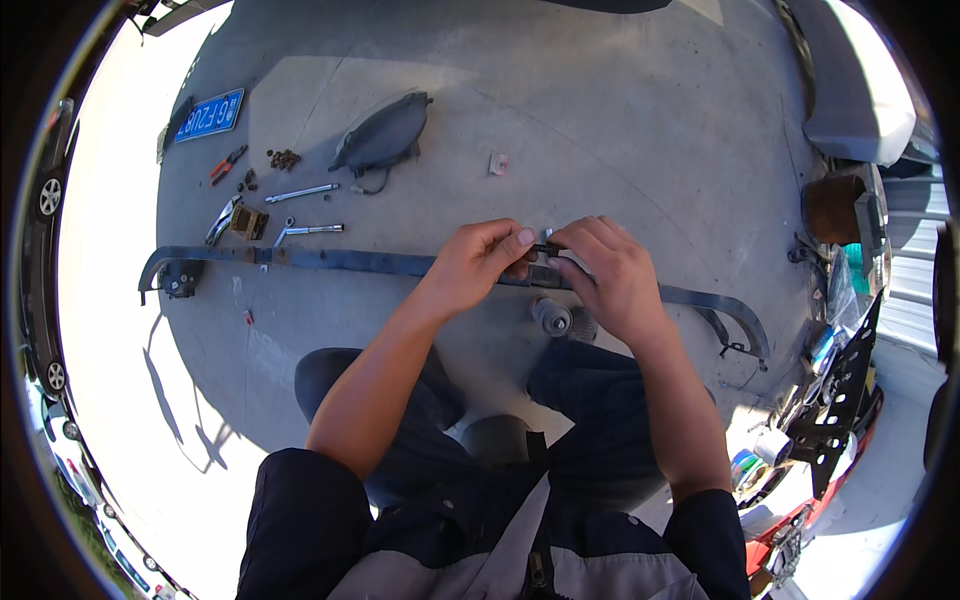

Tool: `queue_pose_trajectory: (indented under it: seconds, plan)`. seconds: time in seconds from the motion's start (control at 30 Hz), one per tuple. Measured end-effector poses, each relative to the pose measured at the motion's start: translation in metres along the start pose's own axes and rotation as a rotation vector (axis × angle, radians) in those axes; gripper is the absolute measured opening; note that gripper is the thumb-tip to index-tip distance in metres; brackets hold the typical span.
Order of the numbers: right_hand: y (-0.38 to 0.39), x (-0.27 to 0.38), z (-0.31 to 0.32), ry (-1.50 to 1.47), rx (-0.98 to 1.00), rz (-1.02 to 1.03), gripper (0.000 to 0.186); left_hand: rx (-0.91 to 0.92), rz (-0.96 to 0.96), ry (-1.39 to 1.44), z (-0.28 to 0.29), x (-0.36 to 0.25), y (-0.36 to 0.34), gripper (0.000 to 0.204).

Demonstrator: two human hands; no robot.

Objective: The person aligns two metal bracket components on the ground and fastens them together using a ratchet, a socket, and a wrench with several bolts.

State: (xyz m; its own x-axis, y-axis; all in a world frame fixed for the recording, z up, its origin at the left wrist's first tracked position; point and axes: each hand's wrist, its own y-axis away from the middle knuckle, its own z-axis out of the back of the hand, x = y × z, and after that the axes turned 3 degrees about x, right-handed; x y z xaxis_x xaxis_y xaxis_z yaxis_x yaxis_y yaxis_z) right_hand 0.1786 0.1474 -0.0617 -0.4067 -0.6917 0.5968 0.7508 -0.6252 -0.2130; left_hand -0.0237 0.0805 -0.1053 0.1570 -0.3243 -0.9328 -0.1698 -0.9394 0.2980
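Both of my hands meet above a long dark curved bar (345,260) that lies across the concrete floor. Between my fingertips is a small dark part (542,248), too small and covered to name. My left hand (474,264) pinches one end of it with thumb and fingers. Closed on the other end is my right hand (612,272), its fingers bent over the top. Just below the bar, near my right knee, stands a grey and silver cylindrical object (552,316).
Left of my hands lie ratchet wrenches (310,230), an extension bar (302,193), orange-handled pliers (228,165) and rusty small parts (284,160). Further off are a dark lamp-like housing (385,135) and a blue plate (210,115). A rusty bucket (832,208) and clutter line the right side.
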Motion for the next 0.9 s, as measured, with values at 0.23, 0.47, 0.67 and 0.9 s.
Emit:
queue_pose_trajectory:
  seconds: [0.23, 0.47, 0.67, 0.9]
  plan:
    - [0.003, -0.006, -0.005, 0.037, 0.032, -0.023, 0.024, -0.043, -0.102, 0.078, -0.005, 0.006, -0.004, 0.023]
    - [0.002, -0.006, -0.003, 0.047, 0.031, -0.031, 0.023, 0.064, -0.019, 0.041, 0.008, 0.012, -0.005, 0.025]
    - [0.006, -0.014, -0.005, 0.154, 0.054, -0.034, 0.019, -0.045, 0.111, -0.052, 0.015, 0.022, -0.009, 0.031]
    - [0.017, -0.042, -0.033, 0.294, 0.234, -0.184, 0.017, -0.199, 0.062, -0.640, 0.030, 0.075, -0.025, 0.026]
